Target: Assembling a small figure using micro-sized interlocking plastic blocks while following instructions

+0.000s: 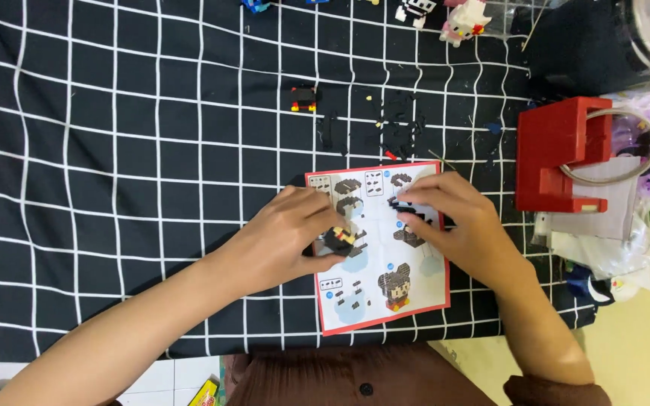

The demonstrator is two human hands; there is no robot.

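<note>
Checked cloth [114, 150] w/ instruction sheet [415, 293]

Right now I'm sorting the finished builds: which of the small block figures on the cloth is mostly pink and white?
The pink figure at the cloth's far edge. The one beside it is black and white, and the lone one nearer the sheet is black, red and yellow.

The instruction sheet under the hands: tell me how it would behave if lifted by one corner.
The instruction sheet looks like thin printed paper lying flat, so probably light and floppy. The left hand and right hand rest over it; freed, it may slide on the checked cloth.
</note>
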